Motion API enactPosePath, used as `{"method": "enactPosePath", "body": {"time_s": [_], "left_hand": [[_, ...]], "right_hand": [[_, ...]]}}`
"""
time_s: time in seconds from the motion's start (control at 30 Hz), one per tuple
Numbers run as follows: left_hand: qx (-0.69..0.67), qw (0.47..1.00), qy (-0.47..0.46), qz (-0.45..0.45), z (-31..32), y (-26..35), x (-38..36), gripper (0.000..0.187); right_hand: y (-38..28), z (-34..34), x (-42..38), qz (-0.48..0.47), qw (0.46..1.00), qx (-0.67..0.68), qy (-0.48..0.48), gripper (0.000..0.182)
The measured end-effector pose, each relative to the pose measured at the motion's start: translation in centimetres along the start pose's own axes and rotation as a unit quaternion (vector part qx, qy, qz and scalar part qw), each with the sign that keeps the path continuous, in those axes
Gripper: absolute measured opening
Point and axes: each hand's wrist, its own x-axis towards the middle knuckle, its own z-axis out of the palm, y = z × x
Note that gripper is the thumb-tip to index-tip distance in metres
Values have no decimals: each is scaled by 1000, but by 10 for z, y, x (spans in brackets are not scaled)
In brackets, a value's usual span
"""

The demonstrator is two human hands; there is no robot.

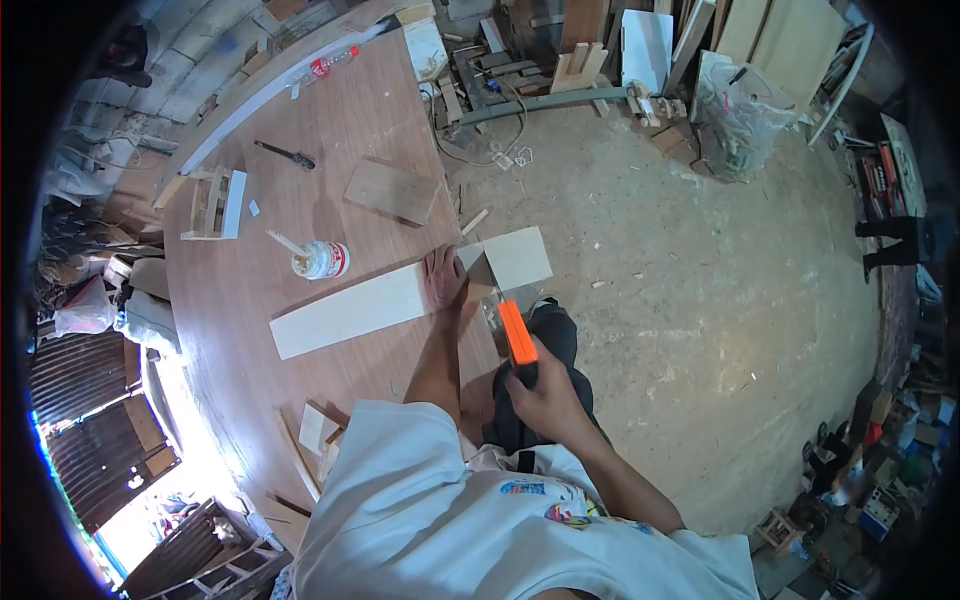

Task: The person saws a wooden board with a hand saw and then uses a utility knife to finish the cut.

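A long pale wooden board [350,311] lies on the table, its right end [517,258] sticking out past the table edge. My left hand [443,280] presses on the board near that edge, its fingers closed over the far side. In my right hand [552,398] is a handsaw with an orange and black handle [517,333]. The thin saw blade meets the board just right of my left hand; most of it is hidden or seen edge-on.
On the brown table [220,300] stand a white jar [322,261] with sticks in it and a small wooden frame [212,204]. A wood block [392,192], a dark tool [285,154] and a bottle [335,62] lie farther back. A plastic bag [742,120] sits on the floor.
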Motion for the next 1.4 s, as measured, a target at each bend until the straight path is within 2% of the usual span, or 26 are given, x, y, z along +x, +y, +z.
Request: {"method": "enactPosePath", "body": {"time_s": [0.07,0.13,0.2,0.27,0.3,0.37,0.47,0.57,0.63,0.73,0.83,0.9,1.0,1.03,1.13,1.23,1.27,1.33,1.4], "left_hand": [[-8,1000,10,1,-6,5,0,22],[-19,1000,24,4,-4,9,2,20],[-34,999,25,9,-3,3,1,21],[-16,1000,9,1,-3,2,0,22],[1,1000,-2,-12,-2,3,1,24],[-12,1000,-10,-17,-9,7,-5,23],[-13,1000,9,-4,-3,3,2,23],[-1,1000,5,10,-8,5,1,23],[-3,1000,-6,14,-7,8,2,24],[-31,1000,1,1,-6,0,-5,24],[-25,1000,8,-12,-1,3,3,24],[18,999,-29,-11,-9,7,1,23],[19,1000,10,10,9,-7,-2,22],[19,1000,10,10,6,-4,0,22],[-13,1000,-12,4,-4,3,0,22],[-28,1000,-3,-4,-2,-2,-2,23],[-21,1000,-6,-1,-2,-2,-1,23],[-14,1000,-2,-2,-1,0,6,24],[9,1000,-8,-3,-3,2,0,24]], "right_hand": [[67,18,53,-97,992,-48,60,25],[76,23,102,-61,996,-57,40,27],[75,22,113,-58,994,-79,38,29],[58,18,92,-61,994,-82,36,31],[27,13,59,-75,995,-65,28,32],[-12,5,8,-16,1000,-6,4,31],[-7,-3,-16,-20,1000,-12,0,32],[62,10,38,-63,997,-38,37,33],[67,13,83,-40,997,-65,25,32],[60,25,107,-14,994,-104,31,32],[27,10,46,-42,995,-82,29,33],[-10,5,-7,-48,998,-33,23,31],[-2,0,-23,-51,998,-33,24,31],[10,6,-9,-87,995,-33,43,29],[68,15,79,-42,996,-68,38,28],[62,21,108,-23,992,-119,27,29],[58,22,108,-14,988,-150,36,30],[41,13,57,-92,994,-49,41,33],[-11,0,-11,-72,997,-15,32,37]]}}
